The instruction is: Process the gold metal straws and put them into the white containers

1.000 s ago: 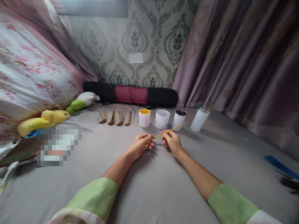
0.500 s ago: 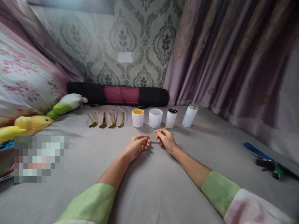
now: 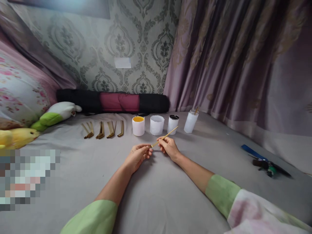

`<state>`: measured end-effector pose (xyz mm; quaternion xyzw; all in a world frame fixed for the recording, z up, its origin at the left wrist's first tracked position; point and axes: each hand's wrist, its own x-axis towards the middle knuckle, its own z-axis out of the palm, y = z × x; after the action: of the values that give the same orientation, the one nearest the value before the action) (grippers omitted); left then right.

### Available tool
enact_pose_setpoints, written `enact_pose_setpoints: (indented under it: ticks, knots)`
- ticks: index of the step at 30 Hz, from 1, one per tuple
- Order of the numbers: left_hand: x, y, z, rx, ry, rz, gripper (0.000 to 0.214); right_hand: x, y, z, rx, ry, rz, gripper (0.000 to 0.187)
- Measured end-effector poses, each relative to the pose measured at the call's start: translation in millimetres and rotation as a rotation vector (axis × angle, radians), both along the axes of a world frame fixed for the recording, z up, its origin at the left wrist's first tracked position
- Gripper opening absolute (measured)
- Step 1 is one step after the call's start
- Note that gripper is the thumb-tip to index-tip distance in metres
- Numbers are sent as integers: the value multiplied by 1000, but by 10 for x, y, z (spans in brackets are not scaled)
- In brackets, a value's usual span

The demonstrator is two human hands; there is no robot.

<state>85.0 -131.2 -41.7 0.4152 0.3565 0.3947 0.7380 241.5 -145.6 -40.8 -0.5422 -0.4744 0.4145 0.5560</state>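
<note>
In the head view, my right hand [image 3: 170, 149] pinches a thin wooden paintbrush [image 3: 170, 131] partway along its handle. The handle slants up and to the right, and its lower end reaches my left fingertips. My left hand [image 3: 139, 156] is closed in a pinch around that lower end; whether it also holds something small is hidden by the fingers. Just beyond the hands stand a white cup with yellow contents [image 3: 138, 128], a plain white cup [image 3: 156, 126], a white-wrapped can with a dark inside [image 3: 173, 126] and a tilted-looking white jar [image 3: 191, 123] with a stick in it.
Several bent brass-coloured pieces [image 3: 100, 130] lie in groups left of the cups. A black and maroon roll [image 3: 119, 102] lies along the wall. Plush toys [image 3: 57, 112] are at left. A blue strip [image 3: 253, 152] and dark tools [image 3: 268, 167] lie at right on the grey sheet [image 3: 156, 201].
The view has shifted slightly, so everything but the blue strip's side looks a little further left. Both hands keep nearly the same pose, with the paintbrush still between them.
</note>
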Motion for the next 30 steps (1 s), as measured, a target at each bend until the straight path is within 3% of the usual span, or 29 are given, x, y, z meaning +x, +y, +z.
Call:
enact_pose_setpoints:
  ticks: [30]
  knots:
    - [-28, -39, 67, -4, -18, 34, 9, 280, -108, 131, -48, 133, -92, 25]
